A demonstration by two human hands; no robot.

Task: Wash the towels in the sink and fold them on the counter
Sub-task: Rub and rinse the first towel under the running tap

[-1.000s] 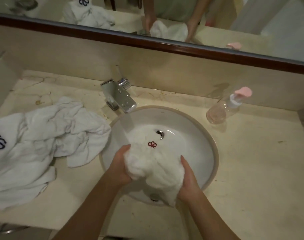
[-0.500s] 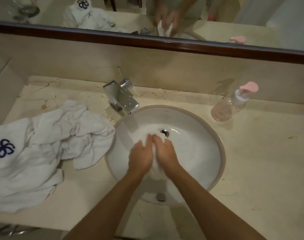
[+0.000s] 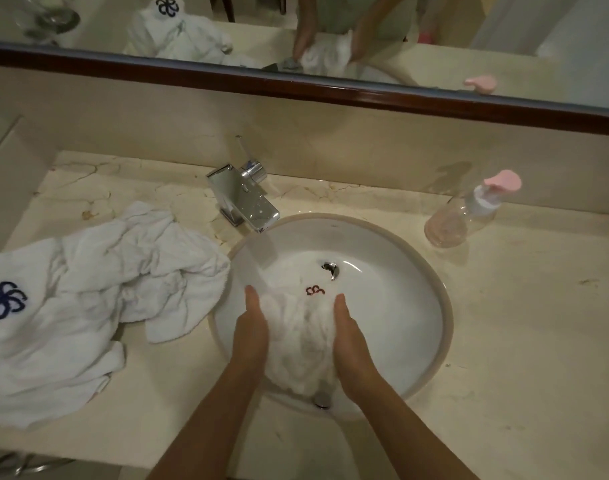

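A small wet white towel (image 3: 299,337) with a red emblem lies bunched in the round white sink (image 3: 431,292). My left hand (image 3: 251,327) holds its left side and my right hand (image 3: 351,337) holds its right side, thumbs on top and fingers tucked beneath the cloth. The towel covers the front of the basin. A rumpled pile of white towels (image 3: 88,299) with a blue pinwheel emblem rests on the marble counter (image 3: 521,341), left of the sink, one corner touching the rim.
A chrome faucet (image 3: 244,199) stands at the back left of the sink, with water streaming from it. A clear soap pump bottle (image 3: 462,216) with a pink top stands at the back right. A mirror with a dark wooden frame (image 3: 296,86) runs above the backsplash.
Half a second ago my hands were pressed together over the bunched towel. They have since moved apart to its two sides, and the red emblem shows again.
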